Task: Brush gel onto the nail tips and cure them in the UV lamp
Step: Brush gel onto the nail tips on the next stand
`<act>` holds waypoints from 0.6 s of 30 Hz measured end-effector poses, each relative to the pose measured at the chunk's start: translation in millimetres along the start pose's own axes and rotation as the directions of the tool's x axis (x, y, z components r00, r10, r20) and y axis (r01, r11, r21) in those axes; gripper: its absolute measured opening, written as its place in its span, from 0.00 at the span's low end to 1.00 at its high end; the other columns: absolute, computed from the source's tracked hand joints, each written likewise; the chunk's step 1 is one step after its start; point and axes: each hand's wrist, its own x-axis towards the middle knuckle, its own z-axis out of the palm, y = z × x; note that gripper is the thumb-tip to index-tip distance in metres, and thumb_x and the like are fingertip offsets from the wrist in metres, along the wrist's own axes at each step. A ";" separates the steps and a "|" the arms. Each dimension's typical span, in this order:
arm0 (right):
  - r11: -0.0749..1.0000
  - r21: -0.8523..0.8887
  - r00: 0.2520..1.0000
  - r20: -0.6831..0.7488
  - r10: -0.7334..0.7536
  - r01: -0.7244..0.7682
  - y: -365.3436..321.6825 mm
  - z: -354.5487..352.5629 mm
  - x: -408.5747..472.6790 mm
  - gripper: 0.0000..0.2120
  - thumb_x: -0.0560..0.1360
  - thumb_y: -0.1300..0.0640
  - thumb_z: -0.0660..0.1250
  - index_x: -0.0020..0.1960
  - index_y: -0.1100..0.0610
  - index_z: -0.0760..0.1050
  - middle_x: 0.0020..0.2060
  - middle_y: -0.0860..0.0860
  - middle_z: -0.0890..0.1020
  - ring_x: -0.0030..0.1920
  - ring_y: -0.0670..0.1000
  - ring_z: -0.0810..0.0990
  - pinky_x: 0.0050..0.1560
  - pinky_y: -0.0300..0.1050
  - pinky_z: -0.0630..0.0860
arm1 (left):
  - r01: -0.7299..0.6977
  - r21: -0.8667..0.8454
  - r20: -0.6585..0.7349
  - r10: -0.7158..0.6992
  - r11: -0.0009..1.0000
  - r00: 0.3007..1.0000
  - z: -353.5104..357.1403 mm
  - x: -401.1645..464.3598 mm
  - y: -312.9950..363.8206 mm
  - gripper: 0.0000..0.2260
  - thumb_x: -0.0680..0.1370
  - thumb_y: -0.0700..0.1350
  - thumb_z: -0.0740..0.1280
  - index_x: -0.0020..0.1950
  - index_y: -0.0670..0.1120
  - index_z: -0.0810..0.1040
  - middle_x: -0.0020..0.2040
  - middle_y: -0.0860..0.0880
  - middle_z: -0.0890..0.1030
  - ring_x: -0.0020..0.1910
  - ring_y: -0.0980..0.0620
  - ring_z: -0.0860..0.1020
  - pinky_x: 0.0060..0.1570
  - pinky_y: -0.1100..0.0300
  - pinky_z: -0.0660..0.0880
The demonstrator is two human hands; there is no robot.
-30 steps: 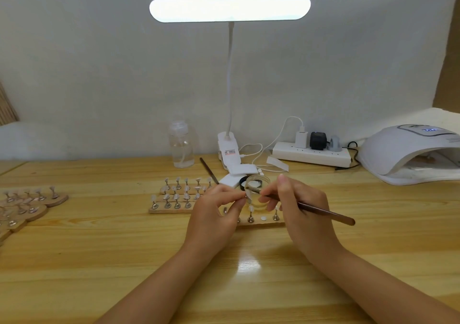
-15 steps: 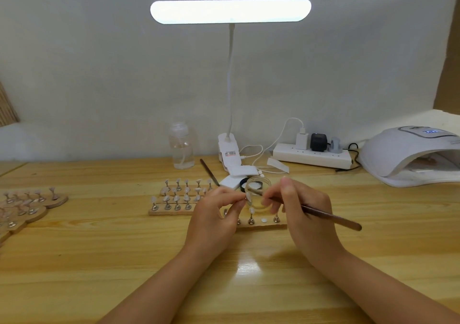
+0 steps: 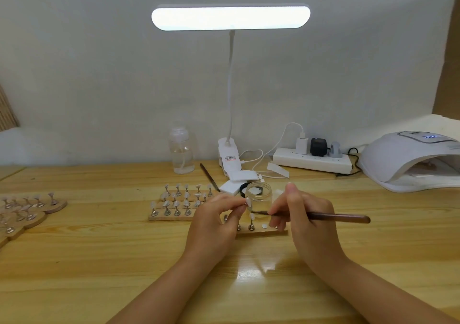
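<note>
Spanning the whole foreground, a glossy yellow pine-plank table (image 3: pixel 99 261) is seen against a plain off-white wall (image 3: pixel 87 75), lit by a white bar-shaped clip lamp (image 3: pixel 230 17) on a flexible neck. A small pale nail tip on a stand (image 3: pixel 248 201) is pinched by the curled fingers of the left hand (image 3: pixel 214 226), in front of a clear round gel jar (image 3: pixel 258 195). A slim brown-handled brush (image 3: pixel 333 217) is gripped pen-style by the right hand (image 3: pixel 308 224), its bristles laid near that tip. Below, a wooden strip of metal stands (image 3: pixel 261 231) is partly hidden. Further wooden holders with nail tips (image 3: pixel 174 204) are ranged to the left. A domed white UV lamp (image 3: pixel 408 159) sits at far right, beside a white power strip (image 3: pixel 311 163).
</note>
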 end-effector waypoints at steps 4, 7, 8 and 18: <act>0.998 -0.062 0.999 0.050 -0.021 0.024 1.2 1.6 1.3 0.19 0.75 0.48 0.56 0.33 0.55 0.78 0.30 0.51 0.81 0.28 0.43 0.78 0.31 0.29 0.70 | -0.001 0.003 -0.002 0.001 1.000 1.000 0.1 0.1 -0.4 0.09 0.73 0.37 0.69 0.47 0.50 0.83 0.42 0.58 0.81 0.45 0.61 0.77 0.48 0.67 0.73; 0.999 0.026 0.999 0.006 0.041 -0.041 -2.3 1.5 0.7 0.21 0.72 0.43 0.57 0.28 0.52 0.77 0.24 0.55 0.79 0.24 0.47 0.77 0.28 0.34 0.72 | -0.004 -0.010 -0.002 0.004 1.000 1.000 0.3 0.3 0.1 0.09 0.73 0.38 0.69 0.47 0.51 0.83 0.42 0.59 0.81 0.45 0.62 0.77 0.48 0.68 0.72; 0.999 0.030 1.000 -0.006 0.021 -0.021 -2.2 1.1 0.8 0.22 0.72 0.42 0.55 0.28 0.53 0.77 0.24 0.55 0.79 0.24 0.47 0.76 0.28 0.34 0.72 | -0.004 -0.010 -0.003 0.004 1.000 1.000 0.3 0.4 -0.3 0.09 0.73 0.38 0.69 0.47 0.52 0.83 0.41 0.59 0.81 0.45 0.62 0.77 0.48 0.68 0.72; 1.000 0.011 1.000 -0.008 -0.005 0.005 -3.4 0.0 0.7 0.22 0.73 0.43 0.54 0.31 0.53 0.78 0.27 0.53 0.80 0.26 0.46 0.76 0.30 0.32 0.71 | -0.006 -0.003 -0.015 0.006 1.000 1.000 0.1 0.0 -0.8 0.09 0.72 0.38 0.69 0.47 0.50 0.83 0.41 0.60 0.81 0.45 0.63 0.77 0.48 0.70 0.72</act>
